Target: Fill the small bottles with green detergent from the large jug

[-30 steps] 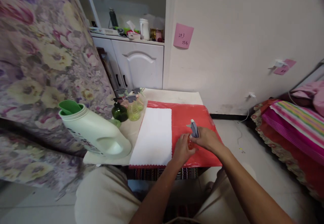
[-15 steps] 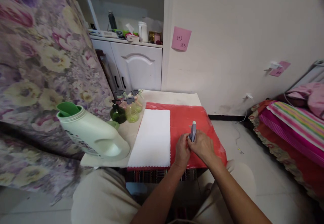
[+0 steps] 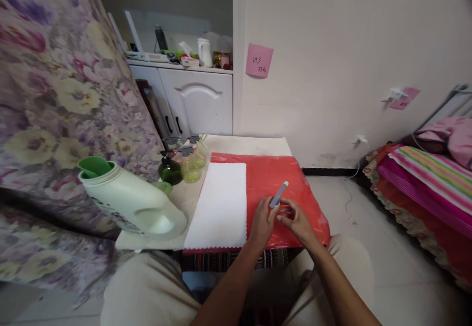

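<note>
A small spray bottle with a grey trigger head (image 3: 279, 194) sits between my two hands over the red mat (image 3: 273, 168). My left hand (image 3: 262, 222) wraps the bottle's body, which is mostly hidden. My right hand (image 3: 298, 222) has its fingers at the neck just under the grey head. The head leans to the upper right. A white cloth (image 3: 221, 203) lies on the mat's left part, just left of my left hand.
A big pale green detergent jug (image 3: 129, 203) with an open green spout lies on the table's left. Three small spray bottles (image 3: 182, 161) stand behind it. A floral curtain hangs at left, white cabinets stand behind, and a bed with striped bedding (image 3: 424, 178) is at right.
The grey spray head has tipped from upright to leaning right. Both hands have shifted slightly toward me and stay on the bottle.
</note>
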Available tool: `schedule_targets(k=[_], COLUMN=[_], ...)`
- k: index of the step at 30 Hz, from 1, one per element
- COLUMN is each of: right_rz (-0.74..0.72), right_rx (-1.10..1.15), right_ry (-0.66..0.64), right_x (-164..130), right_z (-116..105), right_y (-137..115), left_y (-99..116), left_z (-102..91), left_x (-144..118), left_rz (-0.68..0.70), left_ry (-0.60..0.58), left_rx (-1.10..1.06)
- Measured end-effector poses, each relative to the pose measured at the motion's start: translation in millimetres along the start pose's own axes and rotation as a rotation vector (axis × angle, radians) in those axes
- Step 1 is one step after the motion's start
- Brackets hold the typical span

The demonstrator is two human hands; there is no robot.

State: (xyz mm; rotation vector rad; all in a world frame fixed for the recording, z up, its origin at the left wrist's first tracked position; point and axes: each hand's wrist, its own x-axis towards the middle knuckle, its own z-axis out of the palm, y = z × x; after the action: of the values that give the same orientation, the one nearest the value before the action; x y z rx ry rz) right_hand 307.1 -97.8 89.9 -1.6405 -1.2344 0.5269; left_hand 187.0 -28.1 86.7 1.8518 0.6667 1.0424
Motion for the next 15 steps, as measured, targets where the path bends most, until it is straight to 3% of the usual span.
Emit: schedule_targets(k=[9,15], right_rz=[-0.025,0.019], right_rx=[-0.057,-0.043], right_ry=[0.108,0.069], right_x=[-6,-7], right_z=[31,47], right_y=[24,38], left_y=[4,3], left_z=[-17.2,-23.6], left_x=[9,10], left_rz=[0.004,-0.034], left_ry=[-0.124,-0.207], left_rx=[0.008,0.004])
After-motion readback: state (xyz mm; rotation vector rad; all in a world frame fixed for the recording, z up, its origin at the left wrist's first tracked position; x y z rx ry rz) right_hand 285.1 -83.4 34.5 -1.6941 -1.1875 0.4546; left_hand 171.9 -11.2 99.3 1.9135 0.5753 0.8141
